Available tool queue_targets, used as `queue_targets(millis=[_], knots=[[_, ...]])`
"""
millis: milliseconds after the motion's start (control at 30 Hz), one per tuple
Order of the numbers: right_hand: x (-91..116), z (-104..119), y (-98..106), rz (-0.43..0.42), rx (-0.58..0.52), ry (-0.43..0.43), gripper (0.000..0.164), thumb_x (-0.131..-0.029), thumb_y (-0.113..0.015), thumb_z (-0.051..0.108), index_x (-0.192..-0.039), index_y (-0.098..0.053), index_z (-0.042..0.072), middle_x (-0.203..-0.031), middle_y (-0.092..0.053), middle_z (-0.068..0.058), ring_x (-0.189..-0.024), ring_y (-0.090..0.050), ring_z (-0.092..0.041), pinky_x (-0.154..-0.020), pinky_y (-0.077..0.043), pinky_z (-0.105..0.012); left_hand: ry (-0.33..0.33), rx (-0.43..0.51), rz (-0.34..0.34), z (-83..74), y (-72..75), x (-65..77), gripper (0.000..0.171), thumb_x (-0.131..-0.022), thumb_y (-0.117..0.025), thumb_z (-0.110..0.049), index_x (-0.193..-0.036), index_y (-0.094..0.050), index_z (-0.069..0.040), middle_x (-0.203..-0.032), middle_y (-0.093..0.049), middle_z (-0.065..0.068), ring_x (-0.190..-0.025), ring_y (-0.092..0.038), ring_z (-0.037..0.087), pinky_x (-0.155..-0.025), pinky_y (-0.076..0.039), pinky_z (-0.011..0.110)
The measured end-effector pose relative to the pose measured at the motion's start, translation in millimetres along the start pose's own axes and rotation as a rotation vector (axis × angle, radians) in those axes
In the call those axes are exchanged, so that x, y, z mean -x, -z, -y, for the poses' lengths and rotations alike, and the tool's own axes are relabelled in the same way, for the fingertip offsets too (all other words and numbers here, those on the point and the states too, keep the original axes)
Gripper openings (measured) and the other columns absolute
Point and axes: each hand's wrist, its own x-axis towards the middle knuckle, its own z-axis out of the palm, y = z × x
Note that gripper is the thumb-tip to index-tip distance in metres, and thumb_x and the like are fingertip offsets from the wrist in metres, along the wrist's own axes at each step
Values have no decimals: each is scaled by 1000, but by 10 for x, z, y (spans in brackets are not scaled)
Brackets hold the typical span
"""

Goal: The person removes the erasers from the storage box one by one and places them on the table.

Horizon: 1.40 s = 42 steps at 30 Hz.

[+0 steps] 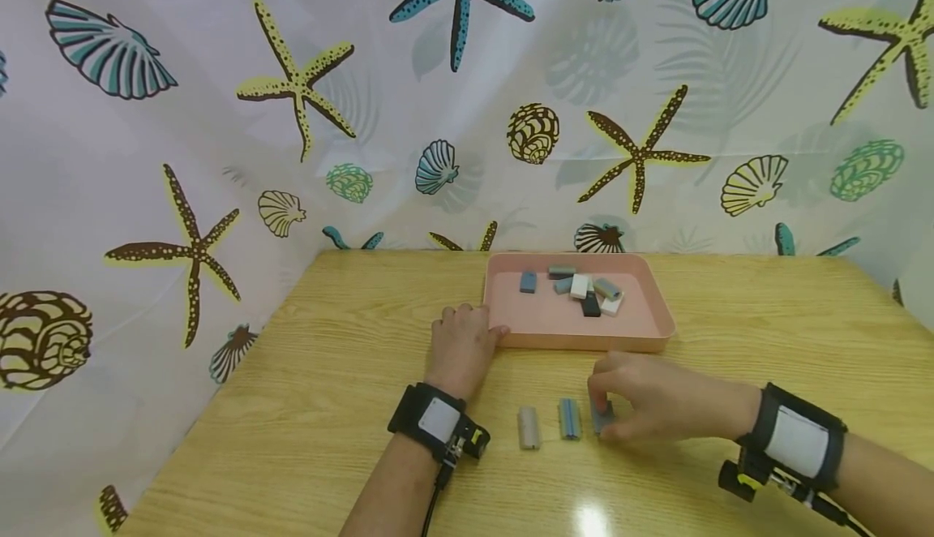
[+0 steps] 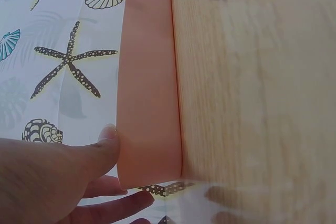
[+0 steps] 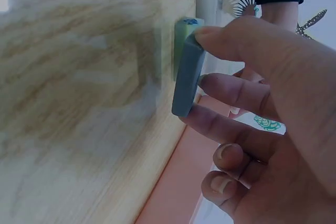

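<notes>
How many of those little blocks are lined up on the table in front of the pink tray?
3: a beige block on the left, a blue-green block in the middle, and a grey block pinched by the right hand. More lie in the tray.

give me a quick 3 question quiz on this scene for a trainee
1. True or false: the left hand touches the pink tray at its near left corner.
2. Which block do the right hand fingers pinch? A the beige block; B the blue-grey block; C the grey block.
3. How many blocks stand in the row on the table in front of the tray, counting the pinched one?

Key
1. True.
2. C, at the right end of the row.
3. Three.
</notes>
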Motion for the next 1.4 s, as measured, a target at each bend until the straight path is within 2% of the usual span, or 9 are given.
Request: queue_targets(millis=[167,400,567,667,767,867,1067,1233,1400], knots=[[-3,3,-59,-10,63,38,23,-77,-81,29,-84,-59,26,-84,-50,13,-78,-44,-1,-68,-40,-19,-5,1,-3,8,-7,-3,41,-92,-65,-46,-106,-73,-8,-94,-72,11,-86,-63,26,-73,-53,41],[-8,4,-112,9,93,9,27,-72,-83,27,-80,-57,27,-82,-48,12,-73,-42,0,-63,-37,-18,-15,0,-13,11,-11,1,41,-93,-64,-45,-106,-72,-8,-95,-72,11,-87,-63,27,-74,-53,42],[-16,-4,-94,46,65,5,27,-75,-82,28,-80,-55,25,-82,-46,11,-71,-41,0,-62,-36,-19,-18,2,-19,8,-10,11,40,-92,-65,-45,-104,-73,-7,-92,-71,11,-86,-63,27,-73,-53,41],[-32,-22,-55,67,31,6,23,-80,-78,31,-81,-57,26,-83,-46,11,-72,-41,0,-63,-37,-18,-18,-1,-21,6,-4,11,40,-92,-65,-45,-104,-72,-7,-92,-71,11,-86,-63,27,-73,-53,41],[-45,-55,5,51,3,11,17,-86,-75,33,-84,-60,25,-84,-50,11,-74,-45,-1,-64,-39,-18,-19,-1,-24,5,-6,9,40,-92,-65,-45,-104,-72,-7,-93,-71,11,-87,-64,27,-73,-53,41],[-61,-94,82,0,6,6,15,-89,-73,32,-86,-59,26,-86,-53,12,-77,-49,-4,-67,-41,-19,-17,3,-24,3,-8,8,40,-92,-65,-45,-104,-72,-7,-93,-71,10,-87,-64,27,-73,-53,41],[-125,-184,250,-195,86,16,12,-91,-71,17,-87,-61,23,-84,-56,12,-77,-49,-3,-67,-44,-21,-24,12,-36,7,-2,14,39,-91,-66,-44,-102,-73,-7,-91,-71,11,-87,-64,28,-72,-53,42],[-201,-301,344,-319,146,-47,13,-89,-71,10,-88,-61,18,-89,-58,6,-75,-50,-4,-64,-45,-22,-24,17,-39,9,2,18,39,-92,-66,-44,-102,-73,-7,-92,-71,11,-88,-64,29,-72,-52,43],[-280,-431,394,-356,184,-134,11,-89,-71,8,-89,-61,13,-86,-60,1,-76,-55,-12,-66,-48,-28,-30,6,-40,20,-3,14,40,-92,-66,-44,-105,-73,-7,-94,-72,12,-87,-65,29,-72,-53,43]])
